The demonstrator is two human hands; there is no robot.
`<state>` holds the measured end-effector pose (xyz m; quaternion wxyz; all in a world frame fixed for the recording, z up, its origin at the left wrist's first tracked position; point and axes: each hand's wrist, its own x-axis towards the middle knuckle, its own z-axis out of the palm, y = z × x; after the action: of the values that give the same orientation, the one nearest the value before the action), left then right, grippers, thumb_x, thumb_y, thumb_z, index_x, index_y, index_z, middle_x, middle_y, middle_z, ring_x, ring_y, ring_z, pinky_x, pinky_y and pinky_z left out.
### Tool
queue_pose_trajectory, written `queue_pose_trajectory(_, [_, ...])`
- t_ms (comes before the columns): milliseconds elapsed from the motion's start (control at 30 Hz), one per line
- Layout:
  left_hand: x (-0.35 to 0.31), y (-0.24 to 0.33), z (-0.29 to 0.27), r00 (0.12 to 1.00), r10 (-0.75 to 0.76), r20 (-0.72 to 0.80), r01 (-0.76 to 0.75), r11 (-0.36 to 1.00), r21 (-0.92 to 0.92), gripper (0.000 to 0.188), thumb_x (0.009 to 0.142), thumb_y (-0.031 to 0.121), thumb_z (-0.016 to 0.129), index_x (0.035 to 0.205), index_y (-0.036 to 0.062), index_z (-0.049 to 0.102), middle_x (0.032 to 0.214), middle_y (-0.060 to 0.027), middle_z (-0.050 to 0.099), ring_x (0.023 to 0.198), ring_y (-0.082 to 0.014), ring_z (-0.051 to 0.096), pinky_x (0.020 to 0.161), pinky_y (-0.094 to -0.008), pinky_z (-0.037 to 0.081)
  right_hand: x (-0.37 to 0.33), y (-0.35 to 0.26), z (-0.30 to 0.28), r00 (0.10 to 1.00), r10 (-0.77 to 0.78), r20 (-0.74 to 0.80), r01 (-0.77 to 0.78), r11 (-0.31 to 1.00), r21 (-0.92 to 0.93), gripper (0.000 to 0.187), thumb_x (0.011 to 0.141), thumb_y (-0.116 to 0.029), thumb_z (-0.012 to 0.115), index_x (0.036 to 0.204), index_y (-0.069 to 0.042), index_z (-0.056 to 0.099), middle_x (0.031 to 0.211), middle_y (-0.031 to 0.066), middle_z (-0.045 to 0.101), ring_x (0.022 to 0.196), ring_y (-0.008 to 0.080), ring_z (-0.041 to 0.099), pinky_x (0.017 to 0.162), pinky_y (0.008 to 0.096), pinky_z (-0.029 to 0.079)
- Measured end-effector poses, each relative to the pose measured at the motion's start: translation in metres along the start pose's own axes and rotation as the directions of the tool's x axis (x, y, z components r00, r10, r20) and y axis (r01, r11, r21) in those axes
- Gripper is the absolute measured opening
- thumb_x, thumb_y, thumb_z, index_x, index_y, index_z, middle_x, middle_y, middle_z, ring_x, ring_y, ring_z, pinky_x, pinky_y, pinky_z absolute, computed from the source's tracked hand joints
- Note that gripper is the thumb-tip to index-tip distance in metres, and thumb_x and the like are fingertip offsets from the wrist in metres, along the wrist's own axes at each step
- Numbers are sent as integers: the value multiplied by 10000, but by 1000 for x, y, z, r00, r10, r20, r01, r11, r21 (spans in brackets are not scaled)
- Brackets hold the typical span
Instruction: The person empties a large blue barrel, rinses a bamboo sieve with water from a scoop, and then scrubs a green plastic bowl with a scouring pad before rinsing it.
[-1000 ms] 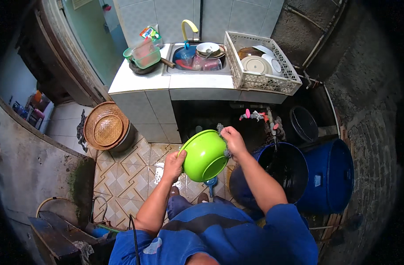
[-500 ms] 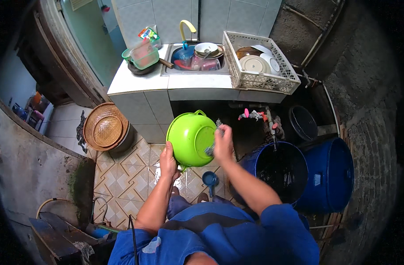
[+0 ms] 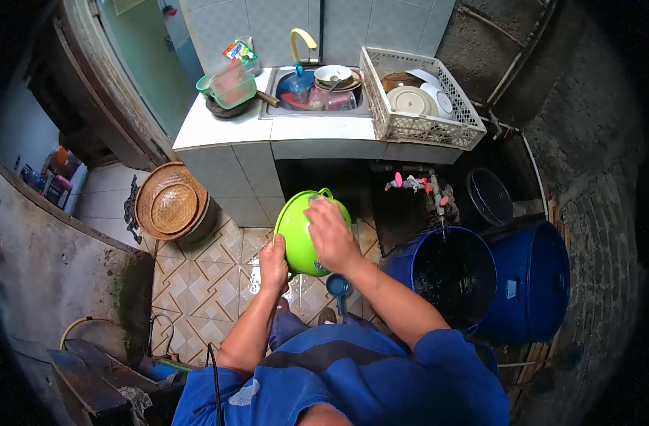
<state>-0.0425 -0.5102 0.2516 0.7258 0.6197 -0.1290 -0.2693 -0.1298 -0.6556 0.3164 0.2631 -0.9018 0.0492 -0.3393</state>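
A lime-green plastic basin point(image 3: 294, 231) is held up in front of me, tipped so that its rounded outer side faces me. My left hand point(image 3: 272, 265) is closed on its left rim, thumb on the outside. Across the basin's outer surface lies my right hand point(image 3: 331, 238), pressing a grey mesh scrubbing pad point(image 3: 319, 266) against it. Most of the pad is hidden under the palm and fingers. Beneath the basin a small blue dipper point(image 3: 338, 286) rests on the wet patterned floor, close to my feet.
Ahead, a tiled counter carries a sink point(image 3: 269, 106) with dishes, a white plastic crate point(image 3: 424, 131) of plates, and green containers point(image 3: 233, 91). Blue water drums point(image 3: 402, 273) stand right, under a running tap point(image 3: 438, 199). Woven trays point(image 3: 157, 227) sit at left.
My right hand has moved left and slightly up over the basin, from its right side onto its middle. The basin has turned and shifted slightly right; my left hand keeps hold of its rim.
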Motion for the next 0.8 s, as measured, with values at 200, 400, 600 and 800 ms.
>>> queue_pose_trajectory(200, [2, 25, -9, 998, -32, -53, 20, 978, -206, 556, 1003, 474, 418, 1093, -37, 620, 999, -86, 669, 854, -143, 618, 768, -296, 489, -15, 93, 7, 634, 653, 415, -609, 90, 788, 273, 971, -217, 477, 1075, -9, 619, 953, 66, 669, 882, 157, 637, 785, 298, 494])
queue_pose_trajectory(400, [22, 7, -11, 971, 181, -155, -172, 982, 74, 548, 999, 483, 427, 1065, -26, 619, 872, -53, 652, 764, -151, 584, 678, -312, 467, -45, 46, 72, 404, 748, 526, -399, -373, 838, 249, 940, -183, 468, 962, 2, 634, 914, 81, 666, 791, 166, 643, 728, 313, 518])
queue_pose_trajectory(600, [24, 5, -14, 908, 395, -139, -295, 840, 455, 471, 994, 395, 489, 858, -36, 622, 676, -45, 595, 631, -109, 501, 568, -317, 408, -33, 31, 77, 349, 733, 584, -603, -302, 739, 218, 935, -147, 488, 1004, 24, 604, 842, 104, 627, 643, 198, 616, 576, 335, 527])
queue_pose_trajectory(800, [31, -42, -80, 960, 93, -263, 60, 851, 521, 415, 961, 354, 535, 869, -32, 658, 645, -148, 610, 591, -203, 552, 591, -385, 439, 35, 75, 72, 559, 773, 299, -614, 143, 777, 254, 966, -212, 507, 1099, -4, 568, 935, 82, 614, 761, 175, 597, 660, 303, 500])
